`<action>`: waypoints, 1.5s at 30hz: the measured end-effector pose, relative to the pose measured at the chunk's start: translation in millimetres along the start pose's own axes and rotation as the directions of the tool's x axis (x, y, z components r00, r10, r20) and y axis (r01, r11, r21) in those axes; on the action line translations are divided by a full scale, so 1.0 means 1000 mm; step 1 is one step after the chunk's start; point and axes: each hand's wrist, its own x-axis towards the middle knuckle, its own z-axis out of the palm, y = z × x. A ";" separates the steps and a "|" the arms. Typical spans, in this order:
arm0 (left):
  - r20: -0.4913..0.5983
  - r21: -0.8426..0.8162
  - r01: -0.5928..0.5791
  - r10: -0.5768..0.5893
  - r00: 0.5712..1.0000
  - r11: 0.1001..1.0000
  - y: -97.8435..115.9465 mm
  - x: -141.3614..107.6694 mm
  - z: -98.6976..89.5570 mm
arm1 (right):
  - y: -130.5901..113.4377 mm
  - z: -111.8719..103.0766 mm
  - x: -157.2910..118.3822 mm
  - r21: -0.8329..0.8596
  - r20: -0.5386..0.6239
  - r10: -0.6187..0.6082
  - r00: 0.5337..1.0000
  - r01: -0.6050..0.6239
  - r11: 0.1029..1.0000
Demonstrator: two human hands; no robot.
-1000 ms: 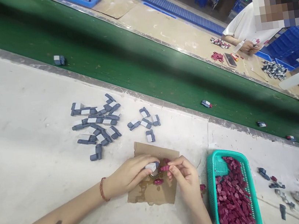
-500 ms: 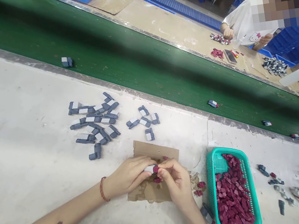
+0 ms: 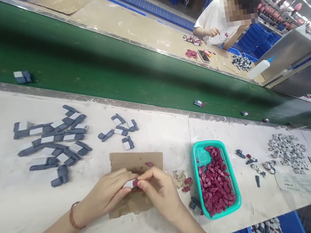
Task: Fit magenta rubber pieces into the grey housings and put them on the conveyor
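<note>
Over a stained cardboard sheet (image 3: 135,158), my left hand (image 3: 108,192) grips a small grey-and-white plastic part (image 3: 128,184); its grey portion is mostly hidden by my fingers. My right hand (image 3: 162,194) pinches a small dark red piece (image 3: 135,183) against the part's right end. Another dark red piece (image 3: 149,164) lies on the cardboard just beyond my right fingers. Two more red pieces (image 3: 187,185) rest to the right of the sheet. Several similar grey-and-white parts (image 3: 53,138) are spread on the table to the left, with a smaller group (image 3: 121,130) behind the cardboard.
A green basket (image 3: 238,201) of dark red pieces stands right of my hands. Beyond the table runs a green conveyor belt (image 3: 85,72) carrying a few parts. A pile of light grey pieces (image 3: 288,152) and a bottle (image 3: 307,186) are farther right. Across the belt sits a person (image 3: 211,20).
My view has swung to the right, so the table and belt appear shifted left. Both hands keep the red piece at the grey-and-white part's end, with little change in grip.
</note>
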 end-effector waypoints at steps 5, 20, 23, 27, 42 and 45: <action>-0.232 0.027 0.025 -0.018 0.973 0.999 -0.008 -0.007 0.003 | 0.006 -0.039 -0.069 -0.628 -0.269 -0.429 0.862 0.181 0.757; -0.265 0.148 0.152 -0.109 0.958 0.977 0.023 0.037 -0.038 | 0.052 -0.131 -0.073 -0.841 -0.249 -0.082 0.965 -0.173 0.512; -0.348 0.120 0.248 -0.193 0.917 0.961 0.025 0.069 -0.053 | 0.046 -0.140 -0.068 -0.807 -0.236 -0.110 0.966 -0.131 0.576; -0.348 0.173 0.284 -0.211 0.913 0.943 0.015 0.131 -0.074 | 0.040 -0.145 -0.066 -0.806 -0.250 -0.159 0.955 -0.115 0.581; -0.527 0.376 0.377 -0.139 0.838 0.847 -0.052 0.205 -0.127 | 0.059 -0.145 -0.047 -0.636 -0.352 -0.180 0.919 -0.093 0.766; -0.638 0.353 0.522 -0.208 0.741 0.777 -0.057 0.174 -0.153 | 0.049 -0.143 -0.049 -0.467 -0.450 -0.094 0.888 -0.144 0.873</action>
